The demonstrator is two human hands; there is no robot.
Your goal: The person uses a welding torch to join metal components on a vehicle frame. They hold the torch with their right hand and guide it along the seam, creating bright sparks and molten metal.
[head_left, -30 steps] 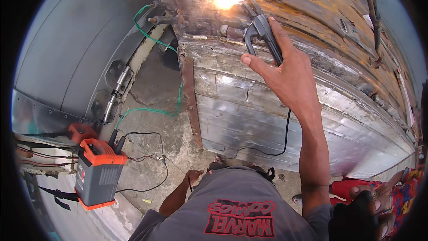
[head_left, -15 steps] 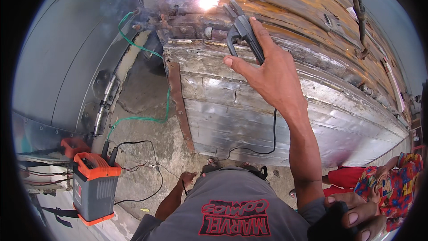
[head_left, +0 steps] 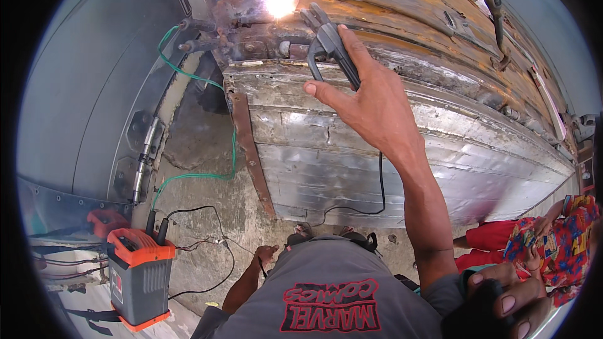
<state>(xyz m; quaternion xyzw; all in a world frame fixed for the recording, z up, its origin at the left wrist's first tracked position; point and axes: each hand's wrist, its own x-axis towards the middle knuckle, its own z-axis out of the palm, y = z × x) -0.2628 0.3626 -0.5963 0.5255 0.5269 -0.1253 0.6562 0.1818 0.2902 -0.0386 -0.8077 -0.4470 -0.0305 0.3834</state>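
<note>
The right hand [head_left: 370, 97] grips the black electrode holder [head_left: 330, 44], fingers wrapped around it, at the far top edge of the rusty metal panel [head_left: 402, 150]. Keep the arc [head_left: 279, 3] short and steady. The left hand's [head_left: 267, 254] fingers cannot be made out.

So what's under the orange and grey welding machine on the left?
The welding machine sits on a pale surface with dark straps beside its base. Two cables plug into its top. Whatever lies directly beneath its base is covered.
</note>
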